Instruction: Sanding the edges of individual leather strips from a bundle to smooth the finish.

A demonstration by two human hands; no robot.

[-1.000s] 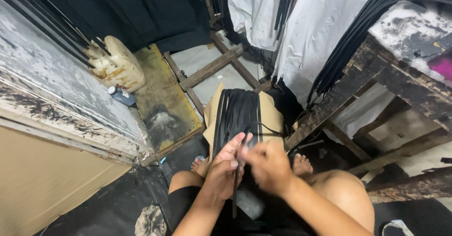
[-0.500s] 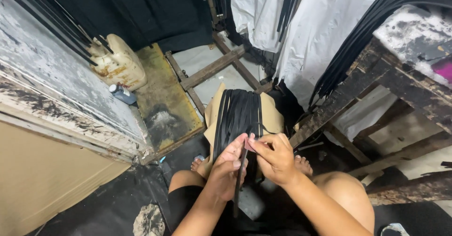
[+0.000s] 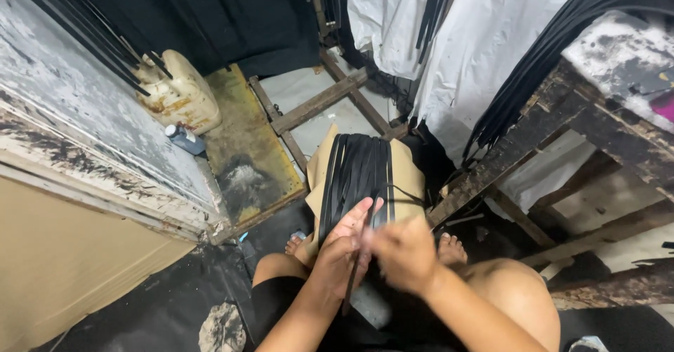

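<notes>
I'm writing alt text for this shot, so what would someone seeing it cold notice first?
First, the two hands at bottom centre: the left hand and the motion-blurred right hand work a thin black strip above the person's lap. Just beyond them, a bundle of black strips lies draped over tan cardboard. To the left, a stained cream jug stands against the worn wall.

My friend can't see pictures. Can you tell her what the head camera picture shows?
Two hands work a thin black strip: the left hand holds it while the blurred right hand moves beside it. Ahead, more black strips lie draped over brown card. A stained jug and small bottle stand at the left.
</notes>
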